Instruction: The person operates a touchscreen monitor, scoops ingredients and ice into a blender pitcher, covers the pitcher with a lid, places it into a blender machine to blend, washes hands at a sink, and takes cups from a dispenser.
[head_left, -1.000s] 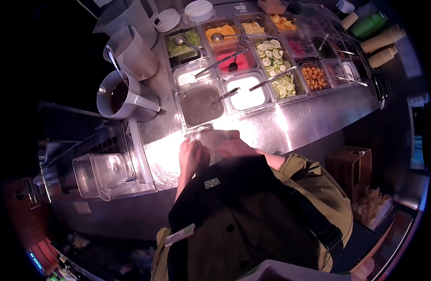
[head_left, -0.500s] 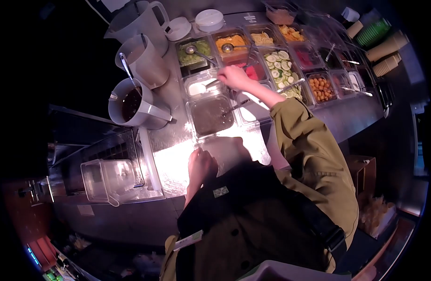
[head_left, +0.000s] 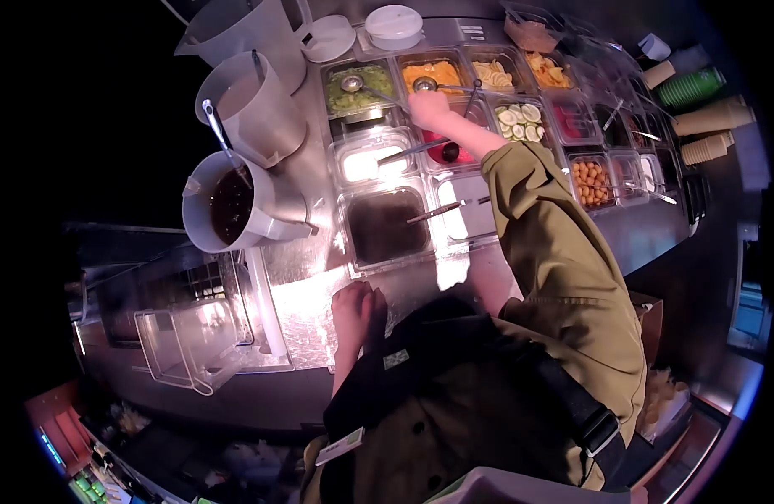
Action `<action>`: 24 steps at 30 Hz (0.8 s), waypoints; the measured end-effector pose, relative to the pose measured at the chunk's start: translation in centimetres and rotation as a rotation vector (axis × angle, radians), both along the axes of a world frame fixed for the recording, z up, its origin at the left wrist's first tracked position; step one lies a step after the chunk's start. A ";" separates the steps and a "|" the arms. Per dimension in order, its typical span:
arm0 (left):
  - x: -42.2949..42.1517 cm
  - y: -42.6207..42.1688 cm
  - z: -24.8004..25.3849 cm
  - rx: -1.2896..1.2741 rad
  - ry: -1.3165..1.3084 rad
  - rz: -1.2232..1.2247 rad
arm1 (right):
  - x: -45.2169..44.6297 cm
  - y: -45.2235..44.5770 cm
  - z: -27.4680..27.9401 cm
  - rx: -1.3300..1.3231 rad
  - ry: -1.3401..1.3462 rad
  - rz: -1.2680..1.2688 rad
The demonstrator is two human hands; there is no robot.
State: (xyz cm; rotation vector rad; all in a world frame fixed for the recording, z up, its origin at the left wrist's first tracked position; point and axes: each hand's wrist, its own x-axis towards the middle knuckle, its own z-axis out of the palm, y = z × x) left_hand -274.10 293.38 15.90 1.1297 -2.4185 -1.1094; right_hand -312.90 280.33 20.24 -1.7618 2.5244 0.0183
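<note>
My right hand (head_left: 429,109) reaches over the food containers with its fingers curled. The handle of a ladle (head_left: 352,84) meets those fingers; its bowl rests in the green food tub (head_left: 341,102). Just beyond my hand, a second ladle (head_left: 425,85) lies in the orange food tub (head_left: 442,67). Below it, a dark-handled spoon (head_left: 412,152) slants out of a tub of white food (head_left: 362,165). Near the counter's front edge, my left hand (head_left: 352,312) is closed; what it holds, if anything, is hidden. Ahead of it sits a tub of dark food (head_left: 383,227).
Left of the tubs stand several translucent pitchers, the nearest a pitcher (head_left: 204,202) of dark liquid with a utensil in it. A clear plastic container (head_left: 181,344) is at lower left. Sliced cucumber-like rounds (head_left: 521,122) and small brown balls (head_left: 590,182) fill tubs at right; stacked cups (head_left: 710,122) lie beyond.
My right hand has moved away from me, from near the spoon in the white food up to the green tub's ladle. The left hand stays low by the counter edge. The view has shifted slightly.
</note>
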 end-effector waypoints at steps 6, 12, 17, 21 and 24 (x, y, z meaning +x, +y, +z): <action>-0.9 -0.6 1.6 -0.046 0.033 0.066 | -4.6 -1.4 0.8 -0.054 0.140 -0.033; -1.0 -1.0 2.0 -0.081 0.037 0.067 | -6.0 -1.6 0.0 -0.206 0.000 -0.175; -0.7 -1.1 1.5 -0.070 0.044 0.001 | -3.2 1.2 1.9 -0.260 -0.225 -0.079; -0.9 -0.6 1.6 -0.096 0.080 -0.004 | 3.4 9.1 4.7 -0.224 -0.512 0.197; -1.0 -0.3 1.9 -0.094 0.023 -0.034 | 8.8 17.2 4.2 -0.054 -0.723 0.351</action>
